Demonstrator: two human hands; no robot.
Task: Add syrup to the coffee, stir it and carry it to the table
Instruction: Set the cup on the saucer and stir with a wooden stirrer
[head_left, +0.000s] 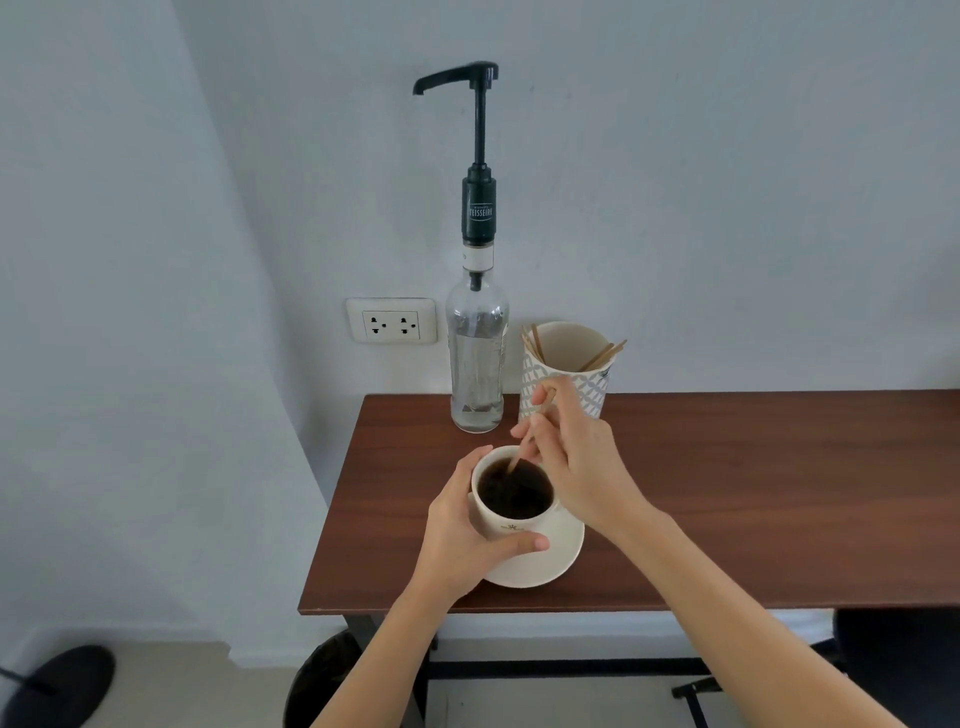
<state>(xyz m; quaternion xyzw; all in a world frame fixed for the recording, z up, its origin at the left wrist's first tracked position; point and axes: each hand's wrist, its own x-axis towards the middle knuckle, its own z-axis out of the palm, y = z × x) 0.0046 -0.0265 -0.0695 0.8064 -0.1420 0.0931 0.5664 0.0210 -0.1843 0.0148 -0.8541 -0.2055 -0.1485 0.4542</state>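
Note:
A cream cup (511, 524) full of dark coffee stands on a cream saucer (556, 558) near the left front of the brown table (727, 493). My left hand (470, 535) wraps around the cup's left side, thumb across its front. My right hand (576, 462) pinches a thin wooden stir stick (524, 444) whose lower end dips into the coffee. Behind the cup, against the wall, stands the clear syrup bottle (477, 358) with a tall black pump, its spout pointing left.
A patterned paper cup (569, 374) with several wooden stir sticks stands right of the bottle. A wall socket (391, 326) is left of the bottle. A dark bin (322, 680) sits under the table's left front corner. A black object (62, 680) lies on the floor at far left.

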